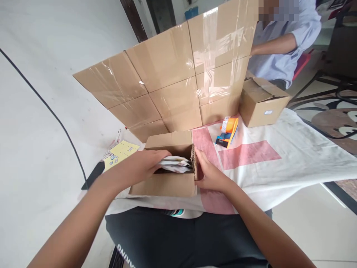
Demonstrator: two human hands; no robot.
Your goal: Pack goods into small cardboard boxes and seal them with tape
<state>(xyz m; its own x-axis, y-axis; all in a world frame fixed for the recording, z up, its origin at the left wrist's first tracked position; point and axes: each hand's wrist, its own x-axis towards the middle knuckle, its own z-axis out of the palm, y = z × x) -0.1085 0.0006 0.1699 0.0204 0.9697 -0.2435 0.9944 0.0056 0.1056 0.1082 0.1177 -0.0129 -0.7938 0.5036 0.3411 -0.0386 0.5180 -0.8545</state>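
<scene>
An open brown cardboard box (167, 184) sits on the cloth-covered table right in front of me, its flaps spread. My left hand (147, 162) reaches into it from the left and presses on white packets (175, 163) lying inside. My right hand (208, 171) rests against the box's right side, fingers on the upright right flap (193, 156).
A wall of several taped cardboard boxes (170, 78) stands behind. An orange tape dispenser (228, 132) lies on the white and pink cloth (251, 156). Another box (262, 102) sits far right before a person in a blue shirt (287, 41). A yellow sheet (121, 152) lies left.
</scene>
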